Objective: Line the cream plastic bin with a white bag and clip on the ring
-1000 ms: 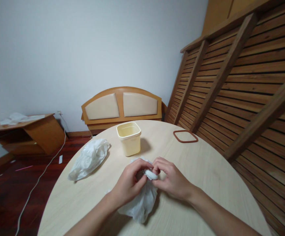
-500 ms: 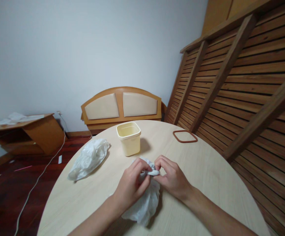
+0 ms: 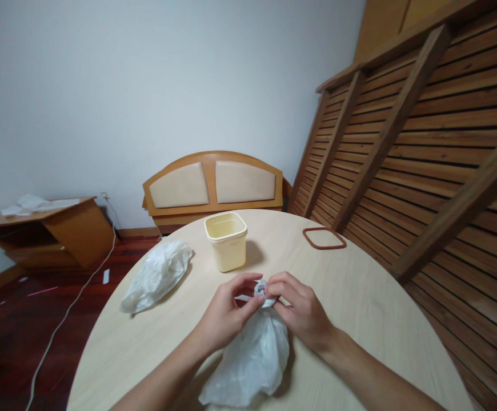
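Both hands meet over the middle of a round pale wooden table [image 3: 360, 302]. My left hand [image 3: 227, 314] and my right hand [image 3: 302, 311] pinch the twisted top of a white plastic bag [image 3: 252, 359], fingers closed on the knot-like bunch between them. The bag's body hangs down toward me and rests on the table, bulging below the hands. A cream square plastic tub [image 3: 227, 241] stands open just beyond the hands.
A second crumpled white plastic bag [image 3: 158, 274] lies on the table's left. A reddish-brown square sealing ring [image 3: 324, 237] lies at the far right. Slatted wooden panels [image 3: 424, 148] lean along the right; a headboard [image 3: 213, 185] and a low cabinet [image 3: 47, 228] stand by the wall.
The hands have twisted and gathered the bag's top into a tight bunch. The bag's body has grown fuller and shifted closer to me below the hands.
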`<state>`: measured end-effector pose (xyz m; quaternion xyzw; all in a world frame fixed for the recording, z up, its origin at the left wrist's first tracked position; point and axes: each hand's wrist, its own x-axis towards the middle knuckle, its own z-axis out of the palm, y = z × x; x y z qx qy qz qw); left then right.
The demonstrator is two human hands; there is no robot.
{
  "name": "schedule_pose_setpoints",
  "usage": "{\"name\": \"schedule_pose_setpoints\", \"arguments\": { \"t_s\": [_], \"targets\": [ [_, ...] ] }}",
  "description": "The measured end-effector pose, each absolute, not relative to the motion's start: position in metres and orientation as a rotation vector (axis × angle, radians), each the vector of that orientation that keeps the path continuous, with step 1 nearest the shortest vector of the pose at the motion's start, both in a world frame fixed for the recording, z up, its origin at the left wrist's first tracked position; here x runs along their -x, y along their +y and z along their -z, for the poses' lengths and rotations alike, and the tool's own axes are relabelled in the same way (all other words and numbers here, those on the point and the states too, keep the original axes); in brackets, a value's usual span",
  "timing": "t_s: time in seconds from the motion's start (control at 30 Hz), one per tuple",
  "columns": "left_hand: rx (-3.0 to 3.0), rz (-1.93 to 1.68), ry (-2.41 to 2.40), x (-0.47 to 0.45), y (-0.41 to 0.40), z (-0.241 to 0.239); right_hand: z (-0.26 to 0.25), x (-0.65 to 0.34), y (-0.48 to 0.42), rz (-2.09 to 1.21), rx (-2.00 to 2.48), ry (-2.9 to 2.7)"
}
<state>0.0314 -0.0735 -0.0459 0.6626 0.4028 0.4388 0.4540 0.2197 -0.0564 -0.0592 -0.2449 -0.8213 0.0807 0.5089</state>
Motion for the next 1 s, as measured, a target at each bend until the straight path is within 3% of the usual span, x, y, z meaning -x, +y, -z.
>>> {"name": "schedule_pose_setpoints", "arguments": {
  "t_s": [0.4, 0.73, 1.0],
  "targets": [
    [-1.442, -1.204, 1.002, -0.021, -0.062, 0.044, 0.059, -0.217, -0.06, -0.341, 0.599, -2.103],
    [-1.432, -1.242, 1.001, -0.028, -0.073, 0.033, 0.061, -0.206, -0.069, -0.756, 0.749, -1.905],
    [-1.402, -1.342, 1.026, -0.029, -0.071, 0.037, 0.067, -0.207, -0.065, -0.765, 0.861, -1.9]
  ]
}}
